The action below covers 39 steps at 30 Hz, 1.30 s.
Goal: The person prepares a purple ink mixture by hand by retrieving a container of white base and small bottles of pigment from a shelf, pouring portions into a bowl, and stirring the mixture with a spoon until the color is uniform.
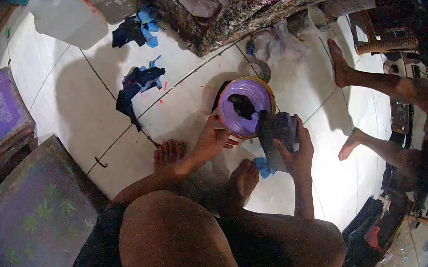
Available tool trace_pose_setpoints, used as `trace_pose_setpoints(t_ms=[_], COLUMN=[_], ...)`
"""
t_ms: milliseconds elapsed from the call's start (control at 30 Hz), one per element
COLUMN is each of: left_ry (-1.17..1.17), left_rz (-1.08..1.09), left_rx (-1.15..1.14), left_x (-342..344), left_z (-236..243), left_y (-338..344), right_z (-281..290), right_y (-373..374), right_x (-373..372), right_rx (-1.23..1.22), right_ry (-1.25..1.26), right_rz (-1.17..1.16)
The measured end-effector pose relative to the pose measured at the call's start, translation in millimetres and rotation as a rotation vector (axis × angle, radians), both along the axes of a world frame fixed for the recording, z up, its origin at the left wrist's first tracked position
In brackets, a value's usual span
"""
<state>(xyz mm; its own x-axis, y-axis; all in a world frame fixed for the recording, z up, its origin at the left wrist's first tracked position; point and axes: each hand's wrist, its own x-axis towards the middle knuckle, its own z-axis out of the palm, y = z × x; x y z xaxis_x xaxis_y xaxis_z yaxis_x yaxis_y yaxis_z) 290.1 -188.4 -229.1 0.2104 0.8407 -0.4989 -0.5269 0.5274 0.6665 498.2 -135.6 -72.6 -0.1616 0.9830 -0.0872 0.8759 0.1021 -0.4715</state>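
A round tub [224,122] with a purple inside and a yellowish rim stands on the floor in front of my feet. A black patch [241,105] of what looks like thick liquid lies in it. My left hand [214,140] grips the tub's near left side, its fingers partly hidden under the rim. To the right, my right hand [299,153] is closed around a dark, box-like container [277,133], tilted with its mouth against the tub's right rim. A dark strand seems to link the container to the black patch.
Torn dark and blue scraps [140,84] lie on the tiles at left. A whitish jug [65,14] stands far left, printed frames [44,209] near left. Another person's bare legs [391,86] reach in from the right. A paint-crusted table [204,36] stands ahead.
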Motion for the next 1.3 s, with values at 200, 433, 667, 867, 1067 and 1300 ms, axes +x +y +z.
trace_pose_setpoints(t_ms=[200, 433, 667, 867, 1067, 1300], left_ry=[0.06, 0.065, 0.022, 0.044, -0.034, 0.154], left_rz=[-0.012, -0.012, 0.004, -0.033, -0.051, -0.14], left_rx=[-0.057, -0.053, -0.046, -0.076, 0.035, 0.062], left_x=[-6, -5, -4, -10, -6, 2], left_z=[15, 0, -1, 5, -4, -36], left_y=[3, -1, 1, 3, 6, 10], right_z=[-3, 10, 7, 34, -12, -24], right_y=[-9, -9, -6, 4, 53, 60], right_x=[10, 15, 41, 89, 113, 92], right_rx=[-0.043, -0.148, -0.151, -0.121, 0.122, 0.327], right_ry=[0.319, 0.483, 0.491, 0.464, 0.433, 0.081], right_rz=[-0.073, -0.13, -0.083, -0.292, -0.261, -0.314])
